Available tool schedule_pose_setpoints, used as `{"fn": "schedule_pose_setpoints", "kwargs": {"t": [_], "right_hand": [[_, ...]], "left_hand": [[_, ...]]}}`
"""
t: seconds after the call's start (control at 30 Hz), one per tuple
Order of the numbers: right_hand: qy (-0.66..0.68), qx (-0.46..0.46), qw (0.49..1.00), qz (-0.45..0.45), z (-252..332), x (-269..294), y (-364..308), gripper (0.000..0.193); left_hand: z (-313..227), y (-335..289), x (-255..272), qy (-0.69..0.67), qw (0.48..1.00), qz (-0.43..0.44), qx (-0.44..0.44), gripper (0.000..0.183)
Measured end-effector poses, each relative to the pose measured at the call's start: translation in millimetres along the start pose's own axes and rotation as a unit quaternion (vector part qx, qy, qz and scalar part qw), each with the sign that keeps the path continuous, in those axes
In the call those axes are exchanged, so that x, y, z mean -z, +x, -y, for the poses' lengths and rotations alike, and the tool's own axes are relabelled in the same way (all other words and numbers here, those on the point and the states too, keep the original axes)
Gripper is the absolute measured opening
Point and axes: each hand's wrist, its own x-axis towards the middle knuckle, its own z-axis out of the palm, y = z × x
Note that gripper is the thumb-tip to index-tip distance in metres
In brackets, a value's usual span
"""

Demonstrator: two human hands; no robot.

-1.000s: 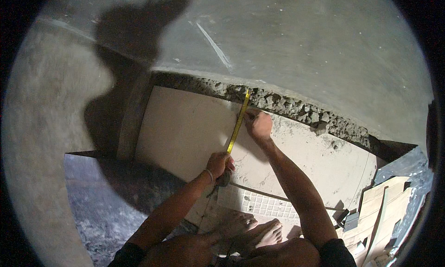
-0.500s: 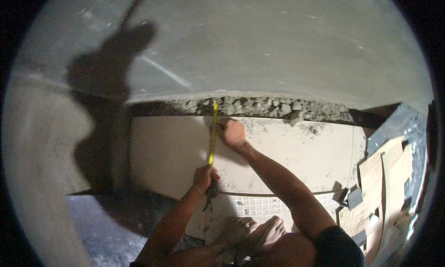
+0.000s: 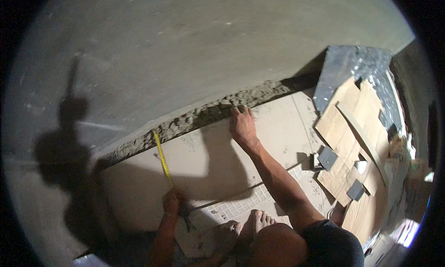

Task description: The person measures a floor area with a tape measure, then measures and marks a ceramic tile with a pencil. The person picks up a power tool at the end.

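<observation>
My left hand (image 3: 171,201) is closed around a tape measure, whose case is mostly hidden by the hand and shadow. Its yellow blade (image 3: 162,158) stretches across a large pale tile (image 3: 185,153) to the rubble-filled gap (image 3: 199,113) along the wall. My right hand (image 3: 243,125) is at the tile's far edge beside that gap, fingers curled down and pressed together. Whatever lies under those fingertips, perhaps a bit of the grey rubble, is too small to make out.
A grey wall (image 3: 185,49) rises beyond the gap. At the right lie wood-look planks (image 3: 343,142), a curved strip (image 3: 361,139), small dark pieces (image 3: 327,157) and a speckled dark sheet (image 3: 354,65). My bare feet (image 3: 262,220) are by a textured tile strip (image 3: 245,201).
The view has turned and shifted toward the right. My right hand has moved away from the tape blade, along the tile's edge to the right. The left hand still holds the tape measure.
</observation>
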Motion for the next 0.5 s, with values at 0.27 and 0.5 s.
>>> {"fn": "schedule_pose_setpoints", "kwargs": {"t": [0.27,0.5], "right_hand": [[0.138,-0.122,0.966,-0.18,-70,86,33,0.032],[-0.035,-0.039,0.98,-0.192,-161,109,34,0.048]], "left_hand": [[0,7,2,-0.092,0.994,0.014,0.055,0.029],[16,9,7,-0.13,0.989,0.064,0.016,0.029]]}}
